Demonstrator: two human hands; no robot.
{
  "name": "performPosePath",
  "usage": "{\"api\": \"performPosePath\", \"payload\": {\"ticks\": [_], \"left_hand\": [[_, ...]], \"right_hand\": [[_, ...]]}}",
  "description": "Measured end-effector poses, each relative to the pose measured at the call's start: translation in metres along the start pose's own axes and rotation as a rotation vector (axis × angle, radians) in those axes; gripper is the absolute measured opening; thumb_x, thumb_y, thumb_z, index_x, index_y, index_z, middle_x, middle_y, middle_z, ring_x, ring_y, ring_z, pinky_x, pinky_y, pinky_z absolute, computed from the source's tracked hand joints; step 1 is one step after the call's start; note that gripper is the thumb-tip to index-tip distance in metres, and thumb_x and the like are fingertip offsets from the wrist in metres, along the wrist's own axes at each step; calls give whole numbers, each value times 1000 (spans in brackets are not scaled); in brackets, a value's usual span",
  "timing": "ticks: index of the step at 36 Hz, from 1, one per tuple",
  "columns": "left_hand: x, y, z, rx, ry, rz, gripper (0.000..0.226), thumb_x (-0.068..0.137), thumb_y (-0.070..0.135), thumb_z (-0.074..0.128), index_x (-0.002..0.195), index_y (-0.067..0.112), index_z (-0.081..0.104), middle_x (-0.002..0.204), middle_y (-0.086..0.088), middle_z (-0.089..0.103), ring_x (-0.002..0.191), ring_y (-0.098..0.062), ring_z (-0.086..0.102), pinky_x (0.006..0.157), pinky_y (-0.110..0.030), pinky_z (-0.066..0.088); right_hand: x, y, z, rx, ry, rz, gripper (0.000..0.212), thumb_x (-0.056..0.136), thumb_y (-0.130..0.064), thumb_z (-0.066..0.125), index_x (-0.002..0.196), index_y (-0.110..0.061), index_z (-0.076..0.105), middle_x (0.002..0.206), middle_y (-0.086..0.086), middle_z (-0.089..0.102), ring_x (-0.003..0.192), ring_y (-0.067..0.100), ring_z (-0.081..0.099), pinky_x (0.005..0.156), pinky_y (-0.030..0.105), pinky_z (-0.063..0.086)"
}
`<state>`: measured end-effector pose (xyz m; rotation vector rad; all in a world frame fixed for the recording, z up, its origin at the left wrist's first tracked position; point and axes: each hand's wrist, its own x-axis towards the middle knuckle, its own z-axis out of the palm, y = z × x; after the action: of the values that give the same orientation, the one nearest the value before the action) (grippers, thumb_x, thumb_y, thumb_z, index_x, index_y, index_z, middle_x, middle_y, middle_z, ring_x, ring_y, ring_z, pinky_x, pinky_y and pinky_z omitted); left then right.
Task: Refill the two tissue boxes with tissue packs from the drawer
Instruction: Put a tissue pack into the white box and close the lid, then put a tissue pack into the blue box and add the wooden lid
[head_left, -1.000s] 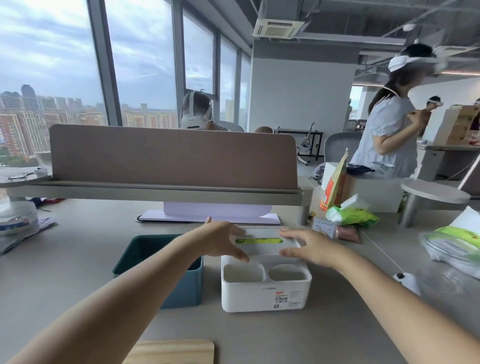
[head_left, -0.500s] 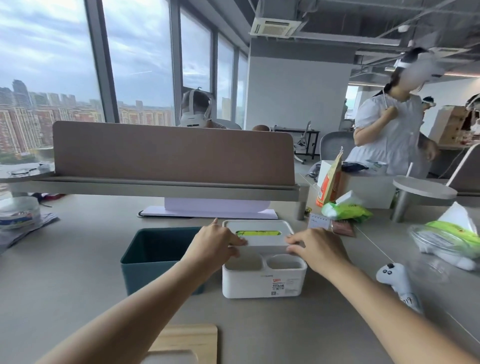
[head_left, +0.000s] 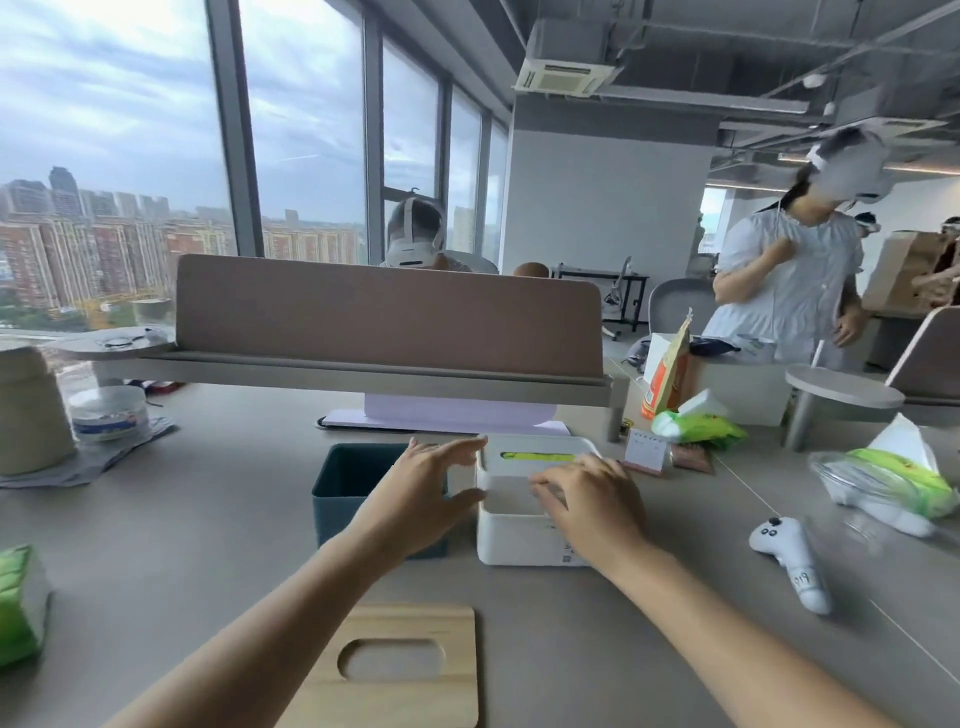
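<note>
A white tissue box (head_left: 511, 538) stands mid-table, its lid on, with a green tissue pack (head_left: 537, 457) showing through the slot. My left hand (head_left: 421, 493) lies against the box's left side, fingers spread, thumb touching the wall. My right hand (head_left: 592, 499) rests palm-down over the box's near right compartments, fingers loosely bent, gripping nothing. Just left of it sits a teal tissue box (head_left: 343, 486), open-topped, its inside dark. Its wooden lid (head_left: 395, 670) with an oval slot lies near me. Another green tissue pack (head_left: 15, 605) lies at the left edge.
A white controller (head_left: 789, 558) lies to the right, and beyond it an opened tissue pack (head_left: 904, 480) in plastic. A desk divider with a shelf (head_left: 384, 371) runs behind the boxes. A round tin (head_left: 106, 413) sits far left. A person (head_left: 789, 291) stands at the back right.
Both hands have slid from the lid's far edges toward me, the right one now over the front compartments. The view dropped, revealing the wooden lid and the left tissue pack.
</note>
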<state>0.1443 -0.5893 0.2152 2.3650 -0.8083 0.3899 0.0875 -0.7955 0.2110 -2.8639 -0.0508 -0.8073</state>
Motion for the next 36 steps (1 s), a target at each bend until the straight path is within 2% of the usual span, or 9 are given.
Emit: {"api": "performPosePath", "payload": {"ticks": [3, 7, 14, 19, 22, 26, 31, 34, 36], "left_hand": [[-27, -18, -27, 0, 37, -63, 51, 85, 41, 67, 133, 39, 52, 126, 19, 61, 119, -7, 52, 102, -28, 44], [-67, -51, -69, -6, 68, -139, 39, 85, 38, 68, 124, 35, 62, 122, 19, 64, 108, 4, 58, 92, -13, 44], [-151, -112, -150, 111, 207, -365, 34, 82, 36, 72, 116, 31, 68, 110, 17, 70, 97, 3, 63, 86, -12, 41], [-210, -155, -193, 203, 298, -576, 30, 82, 34, 73, 111, 33, 69, 104, 18, 70, 96, -1, 65, 78, -15, 42], [-240, -176, -210, 218, 376, -697, 29, 82, 33, 72, 111, 34, 69, 105, 14, 71, 100, -5, 65, 81, -22, 47], [-270, -202, -222, 255, 438, -818, 47, 81, 31, 72, 126, 25, 61, 121, 0, 69, 113, -18, 63, 92, -29, 48], [-288, -225, -222, 89, 298, -997, 72, 81, 50, 67, 143, 24, 42, 137, -10, 58, 127, -23, 53, 105, -32, 41], [-295, -250, -214, -73, 293, -957, 98, 61, 77, 61, 143, 28, 40, 124, -3, 68, 114, -14, 64, 100, -40, 49], [-295, -258, -209, -104, 301, -932, 99, 58, 77, 62, 142, 30, 40, 116, 2, 72, 104, -10, 68, 94, -39, 53]], "right_hand": [[3, -40, -1, 50, 12, -70, 20, 90, -36, 58, 101, -29, 74, 95, 2, 73, 93, 24, 61, 78, 33, 42], [10, -99, 3, 141, 49, -177, 20, 86, -34, 65, 103, -28, 73, 97, -4, 74, 92, 21, 62, 81, 34, 45], [21, -204, 39, 291, -64, -344, 29, 84, -42, 65, 110, -30, 68, 109, -12, 70, 101, 13, 60, 93, 31, 45], [27, -279, 77, 367, -210, -462, 33, 85, -46, 61, 116, -35, 61, 111, -16, 68, 102, 9, 62, 85, 29, 50], [28, -322, 99, 427, -297, -478, 39, 82, -48, 62, 119, -38, 56, 109, -17, 68, 100, 9, 64, 81, 28, 50], [26, -367, 124, 522, -467, -460, 53, 79, -47, 67, 128, -41, 48, 122, -11, 65, 109, 15, 62, 88, 32, 50], [21, -404, 150, 574, -595, -423, 72, 76, -47, 71, 138, -41, 35, 125, 4, 64, 111, 27, 60, 92, 33, 47], [18, -412, 159, 635, -590, -362, 69, 78, -41, 71, 139, -38, 38, 125, 4, 64, 111, 27, 59, 94, 32, 46], [17, -413, 162, 682, -565, -305, 62, 79, -36, 71, 136, -36, 46, 125, 5, 64, 113, 25, 60, 96, 32, 47]]}}
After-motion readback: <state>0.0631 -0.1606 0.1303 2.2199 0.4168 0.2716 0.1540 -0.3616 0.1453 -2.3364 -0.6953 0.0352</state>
